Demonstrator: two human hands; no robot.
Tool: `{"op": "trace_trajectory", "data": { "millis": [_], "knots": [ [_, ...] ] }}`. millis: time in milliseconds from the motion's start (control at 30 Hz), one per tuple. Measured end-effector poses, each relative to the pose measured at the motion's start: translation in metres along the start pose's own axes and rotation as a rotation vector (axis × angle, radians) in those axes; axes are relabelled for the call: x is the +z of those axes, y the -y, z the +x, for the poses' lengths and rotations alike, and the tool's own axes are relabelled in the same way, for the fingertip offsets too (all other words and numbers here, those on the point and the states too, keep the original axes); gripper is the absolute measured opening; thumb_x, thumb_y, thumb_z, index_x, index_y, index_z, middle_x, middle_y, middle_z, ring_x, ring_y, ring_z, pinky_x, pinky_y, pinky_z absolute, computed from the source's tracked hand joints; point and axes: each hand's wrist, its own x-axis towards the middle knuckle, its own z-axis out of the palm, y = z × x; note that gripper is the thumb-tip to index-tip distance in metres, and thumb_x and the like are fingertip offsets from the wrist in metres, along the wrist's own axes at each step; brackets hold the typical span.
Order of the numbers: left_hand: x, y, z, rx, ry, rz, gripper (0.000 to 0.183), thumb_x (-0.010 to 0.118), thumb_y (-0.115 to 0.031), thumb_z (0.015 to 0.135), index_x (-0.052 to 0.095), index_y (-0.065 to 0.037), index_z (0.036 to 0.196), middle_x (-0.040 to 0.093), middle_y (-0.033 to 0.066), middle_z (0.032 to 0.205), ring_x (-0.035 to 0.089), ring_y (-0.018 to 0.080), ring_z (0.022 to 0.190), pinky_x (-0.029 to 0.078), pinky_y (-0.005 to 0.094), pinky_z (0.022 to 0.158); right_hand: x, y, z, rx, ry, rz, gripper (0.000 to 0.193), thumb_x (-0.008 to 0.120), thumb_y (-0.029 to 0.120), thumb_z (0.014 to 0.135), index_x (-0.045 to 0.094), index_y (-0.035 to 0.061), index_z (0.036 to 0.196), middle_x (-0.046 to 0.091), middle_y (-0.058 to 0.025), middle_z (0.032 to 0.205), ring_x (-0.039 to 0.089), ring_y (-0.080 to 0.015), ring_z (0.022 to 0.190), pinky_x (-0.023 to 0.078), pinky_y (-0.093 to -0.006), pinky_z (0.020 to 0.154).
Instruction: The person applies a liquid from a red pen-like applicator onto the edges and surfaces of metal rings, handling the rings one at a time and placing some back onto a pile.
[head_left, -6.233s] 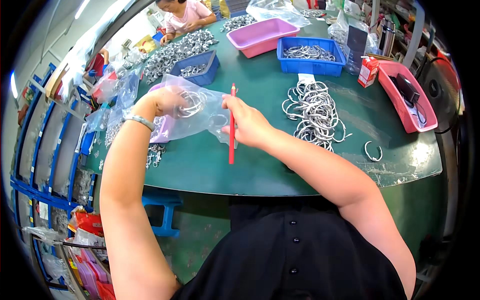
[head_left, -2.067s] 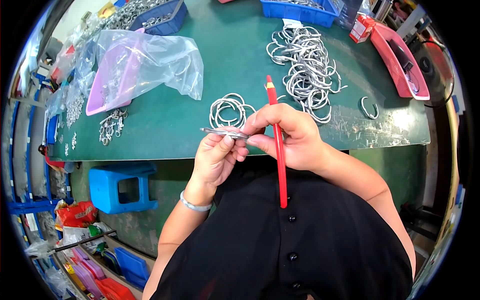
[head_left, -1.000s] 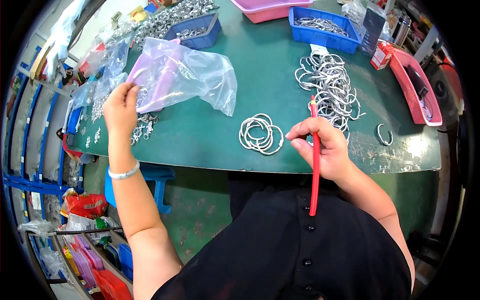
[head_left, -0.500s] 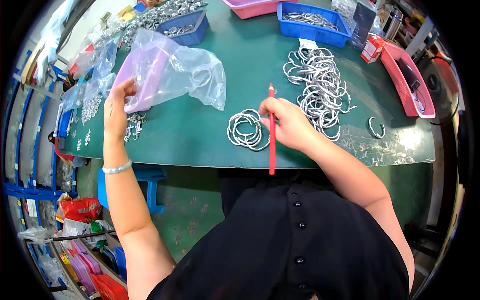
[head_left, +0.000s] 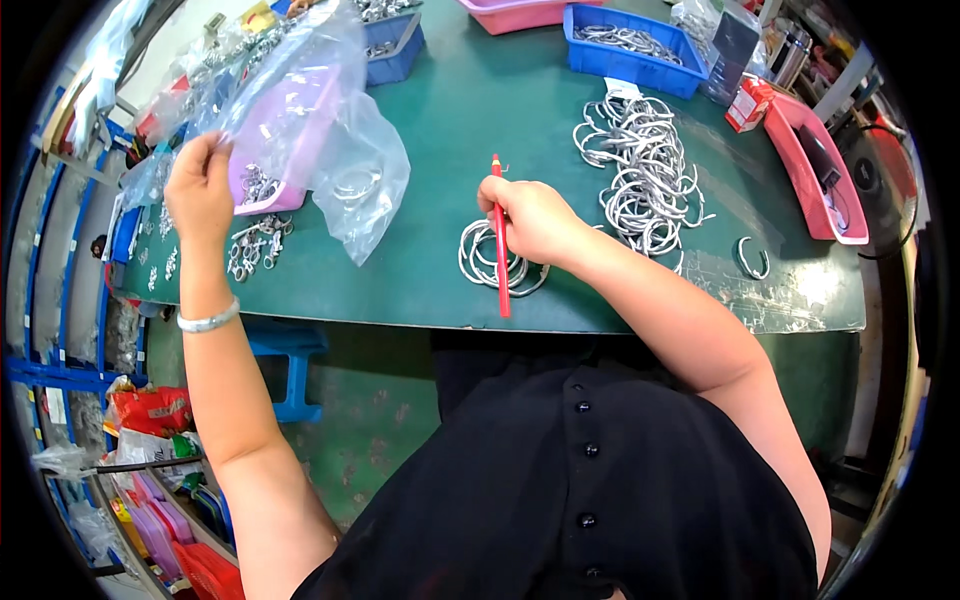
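My left hand (head_left: 200, 185) pinches the edge of a clear plastic bag (head_left: 360, 170), which hangs spread out over a light purple tray (head_left: 290, 197). A silvery ring shape shows faintly through the bag's lower part. Small metal pieces (head_left: 258, 185) lie in the tray, and a few metal clasps (head_left: 257, 245) are on the table in front of it. In my right hand (head_left: 535, 220) is a slim red pencil (head_left: 502, 250), held upright with its end above the fingers. Below that hand sits a small group of silvery bangles (head_left: 480, 265), partly covered by it.
A long heap of open bangles (head_left: 645, 180) lies right of centre, with a single bangle (head_left: 752, 260) farther right. Behind are a blue bin (head_left: 635, 72) of metal rings and another blue bin (head_left: 402, 55). A pink basket (head_left: 800, 150) stands at the right edge.
My left hand has moved left and up, pulling the bag higher and stretching it over the purple tray. My right hand has shifted left with the pencil, now over the small bangle group.
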Motion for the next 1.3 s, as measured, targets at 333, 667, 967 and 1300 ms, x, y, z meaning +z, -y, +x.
{"op": "trace_trajectory", "data": {
  "millis": [333,667,967,1300],
  "knots": [
    [0.033,-0.037,0.001,0.122,-0.099,0.272,0.012,0.055,-0.007,0.077,0.060,-0.002,0.087,0.061,0.0127,0.086,0.057,0.0281,0.081,0.045,0.0338,0.071,-0.027,0.002,-0.007,0.273,-0.086,0.724,0.019,0.060,-0.005,0.072,0.048,0.0010,0.086,0.054,-0.0042,0.075,0.054,-0.0101,0.068,0.046,-0.0247,0.062],
    [0.023,-0.082,-0.036,0.275,-0.100,0.353,0.056,0.046,0.002,0.067,0.046,-0.008,0.122,0.051,0.0144,0.115,0.046,0.0318,0.107,0.038,0.0379,0.090,-0.044,-0.009,-0.022,0.253,-0.159,0.635,0.018,0.058,-0.004,0.073,0.048,0.0026,0.086,0.054,-0.0021,0.073,0.053,-0.0086,0.067,0.044,-0.0228,0.062],
    [0.013,-0.082,-0.070,0.128,-0.093,0.230,0.064,0.041,0.007,0.064,0.037,-0.001,0.127,0.042,0.0195,0.124,0.041,0.0348,0.113,0.036,0.0371,0.092,-0.057,0.005,-0.032,0.102,-0.201,0.079,0.017,0.055,-0.005,0.074,0.048,0.0019,0.087,0.052,-0.0040,0.069,0.051,-0.0105,0.063,0.043,-0.0239,0.060],
    [0.015,-0.119,-0.090,0.112,-0.222,0.031,0.051,0.045,0.008,0.073,0.041,0.001,0.123,0.040,0.0163,0.126,0.043,0.0224,0.111,0.044,0.0235,0.065,-0.062,-0.013,-0.036,0.236,-0.132,0.148,0.015,0.056,-0.004,0.074,0.048,0.0019,0.085,0.051,-0.0025,0.070,0.050,-0.0096,0.064,0.043,-0.0242,0.059]
  ]
}}
